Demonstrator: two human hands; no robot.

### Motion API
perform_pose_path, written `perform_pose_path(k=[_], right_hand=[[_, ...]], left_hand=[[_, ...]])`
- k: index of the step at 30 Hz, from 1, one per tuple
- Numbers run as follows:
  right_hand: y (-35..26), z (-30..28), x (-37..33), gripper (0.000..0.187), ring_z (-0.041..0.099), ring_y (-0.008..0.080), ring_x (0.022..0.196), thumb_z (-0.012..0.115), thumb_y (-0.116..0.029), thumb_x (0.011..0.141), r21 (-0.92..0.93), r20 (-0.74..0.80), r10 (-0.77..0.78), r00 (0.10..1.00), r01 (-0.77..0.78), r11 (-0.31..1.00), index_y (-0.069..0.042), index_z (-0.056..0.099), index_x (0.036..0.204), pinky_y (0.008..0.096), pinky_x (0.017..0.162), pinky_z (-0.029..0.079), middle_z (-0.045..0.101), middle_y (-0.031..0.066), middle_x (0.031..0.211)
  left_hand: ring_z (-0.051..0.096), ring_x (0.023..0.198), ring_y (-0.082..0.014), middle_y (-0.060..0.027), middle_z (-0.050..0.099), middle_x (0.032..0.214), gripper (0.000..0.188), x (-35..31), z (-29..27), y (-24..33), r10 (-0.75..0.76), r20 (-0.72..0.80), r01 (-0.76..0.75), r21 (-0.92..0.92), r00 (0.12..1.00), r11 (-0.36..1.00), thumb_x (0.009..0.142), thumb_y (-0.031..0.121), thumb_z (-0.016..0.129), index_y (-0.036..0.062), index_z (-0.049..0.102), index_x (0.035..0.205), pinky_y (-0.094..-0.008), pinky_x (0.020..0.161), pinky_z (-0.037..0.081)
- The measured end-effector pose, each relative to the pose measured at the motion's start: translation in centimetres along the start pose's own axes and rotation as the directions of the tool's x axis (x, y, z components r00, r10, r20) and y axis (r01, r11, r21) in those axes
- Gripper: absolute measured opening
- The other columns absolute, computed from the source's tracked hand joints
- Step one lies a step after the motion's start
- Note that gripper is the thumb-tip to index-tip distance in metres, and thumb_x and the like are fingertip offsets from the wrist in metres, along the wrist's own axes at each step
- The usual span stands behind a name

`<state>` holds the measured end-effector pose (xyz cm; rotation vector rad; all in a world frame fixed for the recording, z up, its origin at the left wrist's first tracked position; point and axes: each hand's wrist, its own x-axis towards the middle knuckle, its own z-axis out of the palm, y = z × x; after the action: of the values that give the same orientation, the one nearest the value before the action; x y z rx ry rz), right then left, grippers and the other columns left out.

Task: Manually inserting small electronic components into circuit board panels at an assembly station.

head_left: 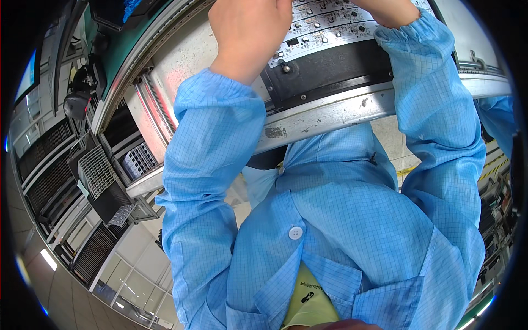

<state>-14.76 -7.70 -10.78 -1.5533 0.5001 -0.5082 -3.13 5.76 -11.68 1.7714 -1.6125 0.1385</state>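
Observation:
A white circuit board panel (342, 36) with rows of small components lies on a black fixture plate (335, 71) at the top of the view. My left hand (250, 34) is over the panel's left side, its back toward me. On the far right of the panel, my right hand (389, 10) reaches in from the sleeve. The upper edge of the picture cuts off the fingers of both hands, so whether they hold or touch the board is hidden. A small metal pin (286, 69) stands on the plate at the panel's near left corner.
A scuffed metal rail (335, 110) runs between my body and the plate. To the left are a threaded rod (155, 107), a green surface (118, 60) and a rack of thin metal pins (98, 173). Another blue sleeve (498, 121) shows at the right edge.

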Motion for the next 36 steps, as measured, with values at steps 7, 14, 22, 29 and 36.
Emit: perform_pose_path(k=[7, 14, 22, 29, 36], right_hand=[[-0.6, 0.2, -0.2, 0.028, 0.065, 0.015, 0.092, 0.051, -0.015, 0.109, -0.064, -0.028, 0.015, 0.999, -0.017, 0.998, 0.006, 0.059, 0.126, 0.0283, 0.085, 0.055, 0.069, 0.0078, 0.1], [0.1, 0.0, 0.1, 0.028, 0.065, 0.0139, 0.092, 0.053, -0.015, 0.108, -0.006, -0.022, 0.026, 0.999, -0.026, 1.0, 0.005, 0.06, 0.126, 0.0274, 0.084, 0.055, 0.068, 0.0068, 0.099], [0.8, -0.3, 0.4, 0.028, 0.063, 0.0128, 0.091, 0.053, -0.015, 0.108, -0.014, 0.008, -0.018, 1.0, 0.018, 1.0, 0.005, 0.059, 0.127, 0.0267, 0.083, 0.054, 0.067, 0.0059, 0.099], [0.7, -0.3, 0.4, 0.028, 0.063, 0.0126, 0.092, 0.052, -0.014, 0.108, -0.016, 0.03, -0.032, 0.999, 0.032, 0.999, 0.005, 0.059, 0.128, 0.0263, 0.084, 0.054, 0.067, 0.0055, 0.099], [0.7, -0.3, 0.4, 0.029, 0.063, 0.0133, 0.093, 0.053, -0.013, 0.108, 0.016, 0.036, -0.021, 0.999, 0.021, 1.0, 0.005, 0.059, 0.13, 0.0266, 0.085, 0.053, 0.067, 0.0059, 0.1]], left_hand=[[0.069, 0.084, -0.0341, -0.0117, 0.069, 0.088, 0.005, 0.2, -0.1, 0.0, -0.031, 0.039, 0.03, 0.007, 0.999, 1.0, 0.086, 0.009, 0.072, 0.0064, 0.073, 0.09, -0.0423, 0.072, 0.054], [0.069, 0.085, -0.0337, -0.0117, 0.07, 0.089, 0.005, 0.5, 0.2, -0.1, -0.041, 0.052, 0.041, 0.004, 0.998, 0.999, 0.087, 0.01, 0.072, 0.0067, 0.074, 0.09, -0.0426, 0.073, 0.054], [0.069, 0.083, -0.0344, -0.0112, 0.07, 0.089, 0.005, 0.5, 0.2, 0.2, -0.055, 0.065, 0.055, 0.006, 0.996, 0.998, 0.087, 0.01, 0.072, 0.0076, 0.073, 0.09, -0.0427, 0.072, 0.054], [0.068, 0.085, -0.0345, -0.0119, 0.069, 0.09, 0.005, 0.4, 0.3, 0.1, -0.039, 0.054, 0.041, -0.035, 0.998, 0.999, 0.087, 0.009, 0.071, 0.0067, 0.073, 0.091, -0.0429, 0.072, 0.054], [0.068, 0.086, -0.035, -0.0123, 0.069, 0.091, 0.007, 0.4, 0.3, 0.1, -0.031, 0.043, 0.034, -0.072, 0.999, 0.997, 0.087, 0.008, 0.071, 0.0061, 0.072, 0.094, -0.0426, 0.073, 0.054]])
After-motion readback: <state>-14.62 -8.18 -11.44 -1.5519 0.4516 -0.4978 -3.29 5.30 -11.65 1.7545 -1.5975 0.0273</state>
